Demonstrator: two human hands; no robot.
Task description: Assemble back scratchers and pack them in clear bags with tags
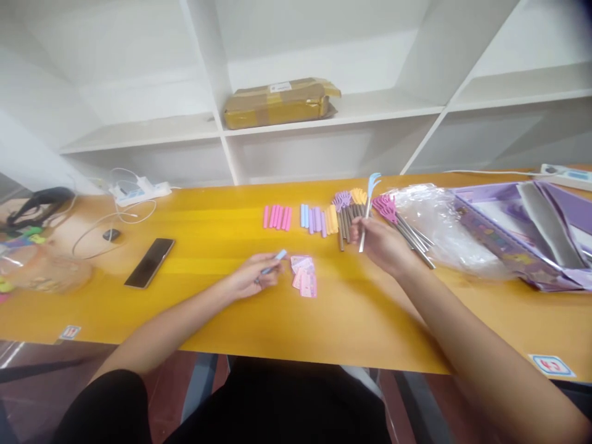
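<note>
My left hand [256,273] is closed on a light blue stick [280,254], just left of several pink and lilac cards [305,279]. My right hand [377,242] pinches a metal rod with a blue hand-shaped head [374,182], held upright. Behind the cards lie rows of pink sticks [277,217], blue sticks [304,216], purple sticks [317,221] and yellow sticks [332,220]. Near my right hand are metal rods with purple [342,200], yellow [359,196] and magenta [385,208] hand-shaped heads; my hand partly hides them.
Clear plastic wrap [439,222] and a purple box [504,234] lie at the right. A phone [150,263], white cables and a power strip [143,192] are on the left. A taped carton [280,103] sits on the white shelf behind the table.
</note>
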